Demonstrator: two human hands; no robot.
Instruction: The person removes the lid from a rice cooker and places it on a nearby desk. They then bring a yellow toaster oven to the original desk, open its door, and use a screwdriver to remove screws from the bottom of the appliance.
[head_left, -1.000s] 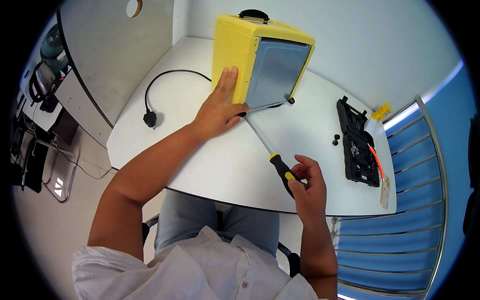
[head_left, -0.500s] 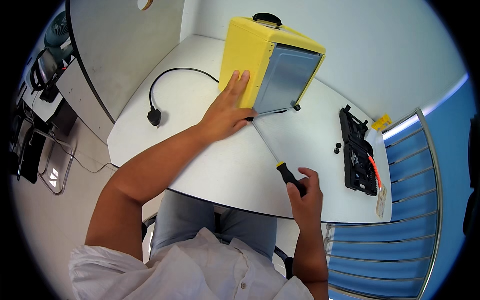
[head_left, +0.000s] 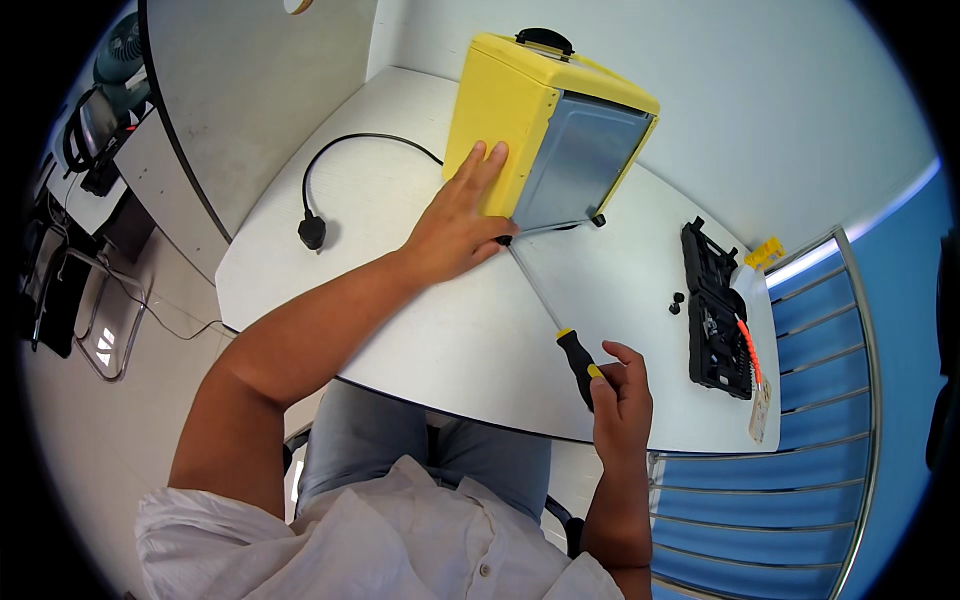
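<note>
While bracing the yellow appliance [head_left: 500,110] with the left hand [head_left: 455,225], laid open and flat on its yellow side with fingers pointing toward 1 o'clock and closed on nothing, works a long screwdriver [head_left: 560,320] with the right hand [head_left: 622,400]. Grasps the black-and-yellow handle in curled fingers near the table [head_left: 400,330] edge at 5 o'clock. Aims the thin shaft up toward 11 o'clock, to the lower corner of the grey metal panel [head_left: 580,165], just beside the left thumb. Cannot tell whether the tip sits in a screw head or merely near one.

Finds the appliance at 12 o'clock on the white table, tipped so the grey panel faces 4 o'clock, with a small black foot [head_left: 597,220] showing at its lower edge. Trails a black power cord [head_left: 312,232] off toward 9 o'clock, plug lying loose on the tabletop. Leaves a black tool case [head_left: 712,310] open at 3 o'clock, with two small dark bits [head_left: 678,300] just beside it.

Risks, as a judgement:
- Holding so long a shaft only at the far handle, at a shallow angle, could let the tip skid and scratch the panel or jab the left thumb.
- Pushing hard against a box braced by a single open palm could slide or rock it toward 11 o'clock.
- Sitting near the edge, could lose the small bits to the floor with one nudge.
</note>
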